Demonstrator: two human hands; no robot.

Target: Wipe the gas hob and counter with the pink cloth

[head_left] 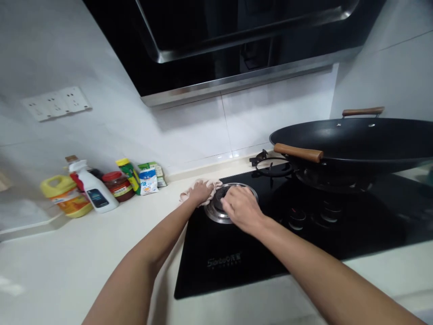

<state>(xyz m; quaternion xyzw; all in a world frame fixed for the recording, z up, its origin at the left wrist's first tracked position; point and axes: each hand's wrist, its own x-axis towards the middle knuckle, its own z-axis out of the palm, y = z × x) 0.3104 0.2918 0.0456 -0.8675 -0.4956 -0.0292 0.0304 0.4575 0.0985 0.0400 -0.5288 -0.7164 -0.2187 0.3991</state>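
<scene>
My left hand (200,192) is closed on a pale pink cloth (212,187), pressed at the left edge of the round steel burner ring (216,212) on the black glass hob (257,243). Over the same ring lies my right hand (241,208), fingers curled down on the burner; what they grip is hidden. A loose black pan support (270,163) sits on the hob just behind the ring.
A large black wok (358,142) with wooden handles sits on the right burner. Bottles, jars and packets (101,187) line the wall at the left of the white counter (67,266). A black extractor hood (237,45) hangs overhead. Control knobs (297,217) sit mid-hob.
</scene>
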